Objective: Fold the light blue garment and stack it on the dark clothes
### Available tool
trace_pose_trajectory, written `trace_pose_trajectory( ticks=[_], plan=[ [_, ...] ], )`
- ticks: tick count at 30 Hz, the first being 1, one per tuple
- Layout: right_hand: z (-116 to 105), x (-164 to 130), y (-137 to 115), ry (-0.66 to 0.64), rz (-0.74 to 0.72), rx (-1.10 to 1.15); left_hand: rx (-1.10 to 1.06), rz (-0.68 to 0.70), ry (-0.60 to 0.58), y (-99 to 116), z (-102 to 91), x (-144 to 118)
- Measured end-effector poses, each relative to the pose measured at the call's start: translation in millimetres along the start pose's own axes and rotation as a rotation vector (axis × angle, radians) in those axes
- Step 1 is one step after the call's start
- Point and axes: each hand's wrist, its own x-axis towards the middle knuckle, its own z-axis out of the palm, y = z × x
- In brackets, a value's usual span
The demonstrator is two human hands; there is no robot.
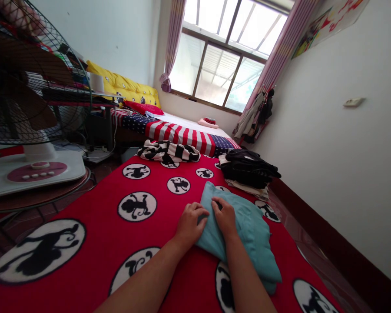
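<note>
A folded teal garment [247, 217] lies on the red blanket [169, 208] in front of me. My left hand [191, 224] is at the garment's left edge, with its fingers bent and a gap between thumb and forefinger. On top of the cloth rests my right hand [225, 217], fingers loosely curved, thumb apart. Neither hand is clearly pinching the fabric. The garment's lower right part spreads out with soft creases beyond my right forearm.
Dark and pale folded clothes [250, 169] are stacked just beyond the garment. A black-and-white checked cloth [167, 151] lies at the blanket's far edge. To the left, a fan [35, 169] stands on a round stool. Farther back is a bed [182, 132] beneath the window.
</note>
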Motion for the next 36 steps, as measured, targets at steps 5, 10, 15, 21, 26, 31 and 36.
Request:
trace_pose_trajectory(
  ticks=[5,10,15,21,26,31,36],
  plan=[
    [0.5,0.2,1.4,-0.003,-0.001,-0.001,-0.002,-0.007,-0.009,0.1,-0.1,-0.8],
    [1.0,0.1,2.1,0.0,0.003,-0.001,-0.002,-0.01,-0.01,0.3,-0.7,-0.5],
    [1.3,0.2,2.9,0.001,0.003,0.011,0.0,-0.011,-0.008,1.0,-0.6,-0.1],
    [1.2,0.2,2.3,0.0,0.004,0.01,0.003,-0.001,-0.003,0.4,-0.3,-0.5],
    [1.0,0.2,1.9,-0.001,0.001,0.009,0.006,-0.007,-0.01,-0.3,0.4,-0.6],
    [1.2,0.1,2.2,-0.002,0.002,0.006,-0.001,-0.01,-0.013,-0.1,0.3,-0.1],
    [1.4,-0.1,2.1,0.006,0.004,0.016,-0.001,-0.01,-0.014,-0.3,0.1,-0.4]
  ],
)
